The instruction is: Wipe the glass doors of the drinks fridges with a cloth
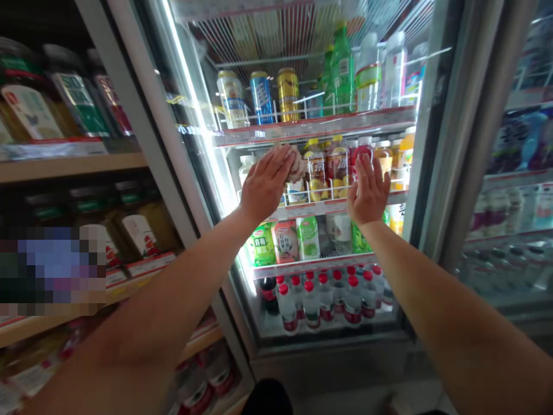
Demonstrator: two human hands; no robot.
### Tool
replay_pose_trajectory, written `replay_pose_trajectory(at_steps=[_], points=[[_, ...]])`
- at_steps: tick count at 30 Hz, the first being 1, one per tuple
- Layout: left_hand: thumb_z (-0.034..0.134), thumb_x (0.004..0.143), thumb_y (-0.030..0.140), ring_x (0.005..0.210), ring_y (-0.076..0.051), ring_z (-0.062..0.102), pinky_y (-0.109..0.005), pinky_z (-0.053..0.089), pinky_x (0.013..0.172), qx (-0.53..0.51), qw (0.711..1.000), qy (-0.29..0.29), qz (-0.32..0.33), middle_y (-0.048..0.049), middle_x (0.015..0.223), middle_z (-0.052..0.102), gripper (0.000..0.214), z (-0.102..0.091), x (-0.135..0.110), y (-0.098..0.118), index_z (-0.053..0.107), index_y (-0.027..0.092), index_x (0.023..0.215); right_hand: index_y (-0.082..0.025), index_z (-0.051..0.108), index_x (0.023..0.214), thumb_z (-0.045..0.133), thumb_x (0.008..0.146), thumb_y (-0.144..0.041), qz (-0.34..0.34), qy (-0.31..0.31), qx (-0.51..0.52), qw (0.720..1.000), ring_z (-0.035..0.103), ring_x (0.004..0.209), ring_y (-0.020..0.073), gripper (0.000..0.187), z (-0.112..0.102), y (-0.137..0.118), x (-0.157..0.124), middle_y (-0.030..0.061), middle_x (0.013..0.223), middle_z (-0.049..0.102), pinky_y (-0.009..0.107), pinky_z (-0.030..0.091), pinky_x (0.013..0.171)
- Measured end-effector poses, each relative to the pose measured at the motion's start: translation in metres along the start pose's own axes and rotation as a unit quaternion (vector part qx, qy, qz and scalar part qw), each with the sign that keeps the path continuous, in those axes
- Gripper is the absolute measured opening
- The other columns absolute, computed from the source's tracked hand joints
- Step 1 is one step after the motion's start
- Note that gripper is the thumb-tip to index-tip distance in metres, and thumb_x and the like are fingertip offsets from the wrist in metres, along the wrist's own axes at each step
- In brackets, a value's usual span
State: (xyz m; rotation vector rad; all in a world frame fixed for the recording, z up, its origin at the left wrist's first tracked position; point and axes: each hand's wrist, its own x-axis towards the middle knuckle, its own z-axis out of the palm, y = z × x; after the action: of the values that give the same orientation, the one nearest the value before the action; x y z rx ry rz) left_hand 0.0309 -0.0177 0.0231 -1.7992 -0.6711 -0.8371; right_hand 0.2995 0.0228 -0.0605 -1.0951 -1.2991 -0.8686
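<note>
My left hand [268, 180] presses a crumpled pale cloth [297, 166] toward the front of a lit drinks fridge, its fingers lying over the cloth. To its right, my right hand [368, 190] rests with fingers stretched out and holds nothing. Both palms appear to be flat against the fridge's glass door, which is hard to see apart from faint reflections. Behind the hands, on the middle shelf, stand brown tea bottles with yellow caps [317, 170] and orange juice bottles [406, 155]. Part of that row is hidden by my hands and the cloth.
Cans [261, 98] and green bottles [343, 69] fill the shelf above. Green and pink cartons [286, 241] stand below, over red-capped water bottles [311, 305]. On the left is a wooden shelf [73, 167] of bottles; a metal door frame [466, 127] rises on the right.
</note>
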Motion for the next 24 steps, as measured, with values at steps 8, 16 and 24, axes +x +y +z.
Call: replay_pose_trajectory(at_steps=[8,16,24], points=[[0.034,0.104,0.011,0.153,-0.021,0.035,-0.046,0.038,0.124,-0.037,0.989,-0.074,0.119,-0.0019,0.159,0.047,0.054,0.005,-0.002,0.008,0.042,0.026,0.156,-0.02,0.043,0.155,0.038,0.095,-0.024,0.001,-0.001,-0.001,1.0,0.031,0.155,0.023,0.06,0.0,0.0,0.0,0.0065,0.162,0.045,0.054,0.025,0.125],[0.039,0.103,0.011,0.154,-0.027,0.032,-0.048,0.036,0.124,-0.011,0.999,0.016,0.05,-0.0107,0.16,0.045,0.055,0.011,0.001,-0.004,0.039,0.018,0.157,-0.021,0.041,0.156,0.035,0.096,-0.025,0.004,-0.012,0.004,1.0,0.028,0.156,0.0238,0.06,0.002,0.001,0.0,0.0072,0.163,0.043,0.053,0.024,0.126],[0.039,0.103,0.011,0.153,-0.025,0.034,-0.047,0.034,0.124,-0.032,0.997,0.012,0.072,-0.009,0.158,0.048,0.054,0.011,0.004,0.007,0.041,0.022,0.156,-0.019,0.043,0.155,0.036,0.097,-0.024,-0.007,0.01,0.008,1.0,0.031,0.155,0.0241,0.059,0.004,0.003,-0.001,0.0085,0.161,0.046,0.053,0.025,0.125]])
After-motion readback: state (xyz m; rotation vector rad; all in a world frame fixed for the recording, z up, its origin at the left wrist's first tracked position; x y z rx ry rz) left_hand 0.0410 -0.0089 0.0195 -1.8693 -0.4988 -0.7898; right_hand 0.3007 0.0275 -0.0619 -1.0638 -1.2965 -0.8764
